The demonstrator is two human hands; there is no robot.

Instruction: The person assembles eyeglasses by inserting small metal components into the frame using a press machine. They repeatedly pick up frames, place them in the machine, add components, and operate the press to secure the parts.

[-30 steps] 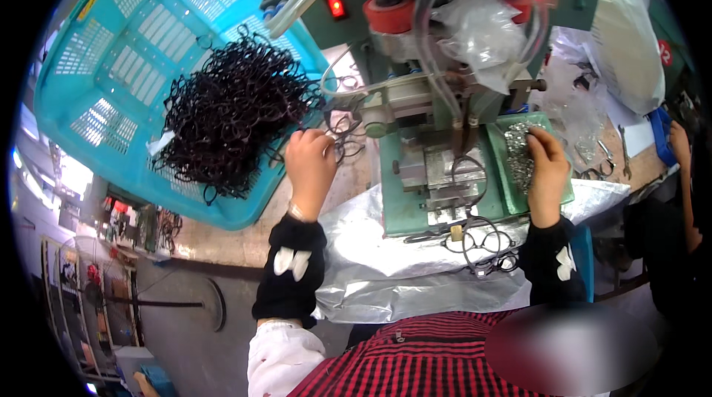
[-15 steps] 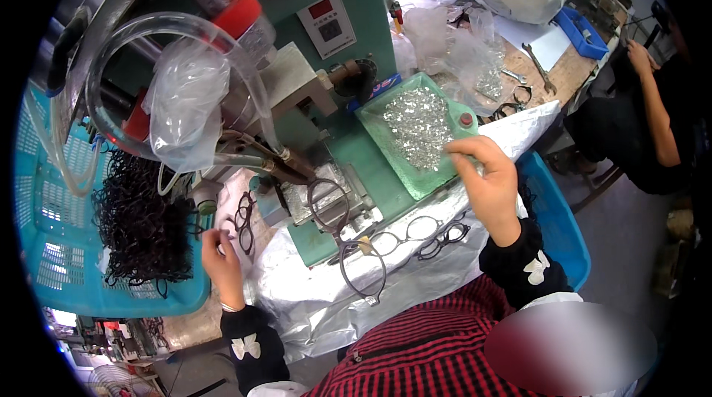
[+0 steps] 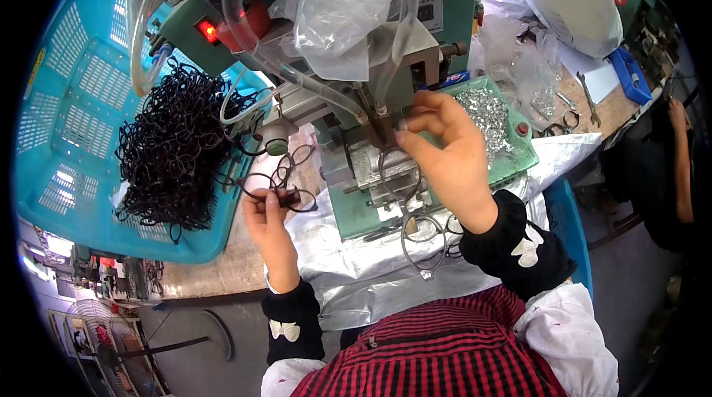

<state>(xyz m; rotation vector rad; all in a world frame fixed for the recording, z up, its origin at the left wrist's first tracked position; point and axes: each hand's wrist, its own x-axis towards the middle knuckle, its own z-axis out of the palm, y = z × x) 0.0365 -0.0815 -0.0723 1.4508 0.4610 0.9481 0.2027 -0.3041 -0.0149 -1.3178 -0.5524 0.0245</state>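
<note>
My left hand [image 3: 268, 220] pinches a dark eyeglass frame [image 3: 285, 185] just in front of a heap of black frames [image 3: 174, 152] in a turquoise basket [image 3: 67, 122]. My right hand [image 3: 445, 159] reaches to the metal fixture [image 3: 382, 167] of a green bench machine [image 3: 356, 41], fingertips pinched on something tiny under the press head; what it holds is hidden. A frame lies on the fixture under that hand. More frames [image 3: 423, 237] hang off the machine's front edge.
A green tray of small silver parts [image 3: 493, 119] sits right of the fixture. Clear hoses [image 3: 245, 33] and a plastic bag [image 3: 334, 7] hang over the machine. Silver sheeting [image 3: 348, 278] covers the bench front. Another person's arm [image 3: 678, 159] is at far right by a blue tray [image 3: 630, 74].
My right hand moved from the tray of silver parts to the machine's fixture. My left hand lifted a frame near the basket. The view swung back toward the basket.
</note>
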